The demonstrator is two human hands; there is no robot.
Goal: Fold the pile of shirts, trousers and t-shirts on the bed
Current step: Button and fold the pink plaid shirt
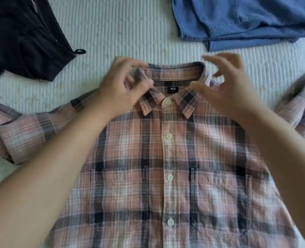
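Note:
A pink, black and white plaid shirt [167, 158] lies buttoned and face up on the bed, collar away from me. My left hand [123, 86] pinches the left side of the collar [176, 72] and lifts its fold a little. My right hand [225, 83] is over the right end of the collar, thumb and forefinger spread wide, the other fingers curled at the fabric. It is blurred, so a grip cannot be made out. The left sleeve [21, 133] lies bent out to the left. The right sleeve [296, 104] is bunched at the right.
A dark navy garment [22, 36] lies crumpled at the top left. A blue denim garment [246, 20] lies at the top right. The white ribbed bed cover [121, 33] shows between them and beyond the collar.

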